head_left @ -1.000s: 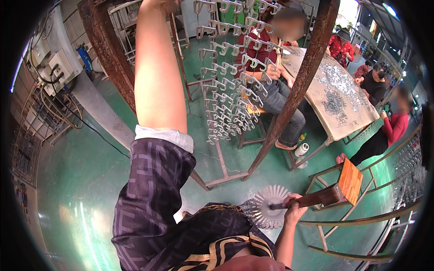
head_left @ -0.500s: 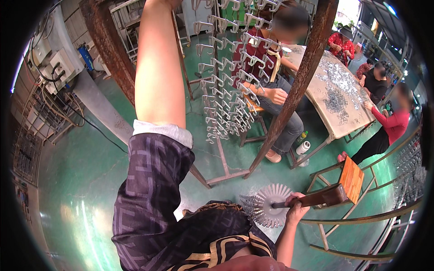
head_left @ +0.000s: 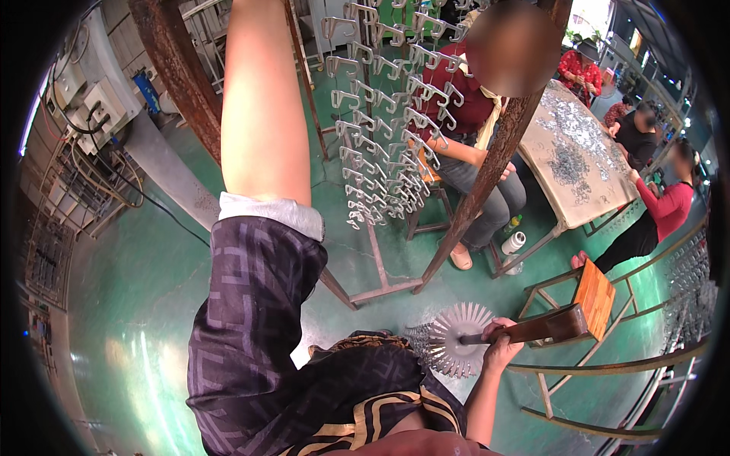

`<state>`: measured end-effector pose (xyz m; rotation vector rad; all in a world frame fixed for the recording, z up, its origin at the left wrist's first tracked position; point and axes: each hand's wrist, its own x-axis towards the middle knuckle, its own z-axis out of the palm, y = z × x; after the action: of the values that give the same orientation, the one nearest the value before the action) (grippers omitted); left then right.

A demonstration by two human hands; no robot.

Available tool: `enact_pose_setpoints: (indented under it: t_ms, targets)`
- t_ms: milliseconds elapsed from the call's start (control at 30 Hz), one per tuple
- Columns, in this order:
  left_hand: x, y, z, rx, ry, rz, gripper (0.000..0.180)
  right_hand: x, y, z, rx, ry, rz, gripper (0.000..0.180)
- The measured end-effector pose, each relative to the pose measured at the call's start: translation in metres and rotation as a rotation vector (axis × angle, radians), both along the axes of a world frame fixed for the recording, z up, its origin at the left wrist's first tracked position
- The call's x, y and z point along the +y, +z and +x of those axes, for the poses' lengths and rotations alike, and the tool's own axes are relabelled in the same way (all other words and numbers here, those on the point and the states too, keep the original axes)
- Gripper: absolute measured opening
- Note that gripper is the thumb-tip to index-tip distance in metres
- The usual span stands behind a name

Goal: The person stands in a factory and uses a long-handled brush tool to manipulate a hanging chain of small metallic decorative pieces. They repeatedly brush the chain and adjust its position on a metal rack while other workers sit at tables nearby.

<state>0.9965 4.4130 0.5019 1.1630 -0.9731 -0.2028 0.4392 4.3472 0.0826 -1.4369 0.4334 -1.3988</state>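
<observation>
My left forearm (head_left: 266, 114) reaches up past the top edge, so the left hand is out of sight. Beside that arm, many bent metal hooks (head_left: 365, 102) hang in linked rows inside a rusty frame (head_left: 498, 152). Low on the right, my right hand (head_left: 502, 346) is closed around a brown bar with a grey shaft (head_left: 540, 328). At the shaft's other end is a round, silvery wheel of thin radiating metal prongs (head_left: 458, 340), with more prongs stacked behind it. What the wheel is for cannot be made out.
Just beyond the hooks sits a person in a dark red top (head_left: 441, 95). Several other people work around a table (head_left: 563, 201) strewn with small metal parts. A wooden stool (head_left: 595, 292) stands near my right hand, and curved metal rails (head_left: 608, 368) run below it. A white bottle (head_left: 513, 243) is on the floor.
My left hand has passed out of view at the top. The seated person has shifted right and turned toward the hooks. My right hand keeps its grip on the bar.
</observation>
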Motion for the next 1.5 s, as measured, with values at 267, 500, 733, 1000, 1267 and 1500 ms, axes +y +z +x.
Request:
enact_pose_setpoints:
  t_ms: [267,500,733,1000,1267,1500]
  targets:
    - [0.015,-0.022,-0.056,-0.097,-0.023,-0.030,0.007,-0.004,-0.001,-0.003,-0.030,0.017,-0.036,0.049]
    - [0.031,-0.066,-0.066,-0.101,0.031,-0.139,0.008,-0.003,0.006,-0.003,0.017,0.042,-0.036,0.052]
    - [0.038,-0.106,-0.095,-0.078,0.014,-0.076,0.017,-0.008,0.011,-0.007,0.023,0.058,-0.028,0.052]
    - [0.057,-0.138,-0.135,-0.139,-0.075,-0.037,0.028,-0.013,0.017,-0.007,0.011,0.103,0.022,0.049]
    - [0.050,-0.224,-0.193,-0.116,-0.346,0.125,0.010,-0.018,0.025,-0.009,0.137,0.089,0.038,0.056]
    - [0.028,-0.352,-0.251,-0.132,-0.460,0.313,0.011,-0.022,0.032,-0.010,0.170,0.174,0.044,0.060]
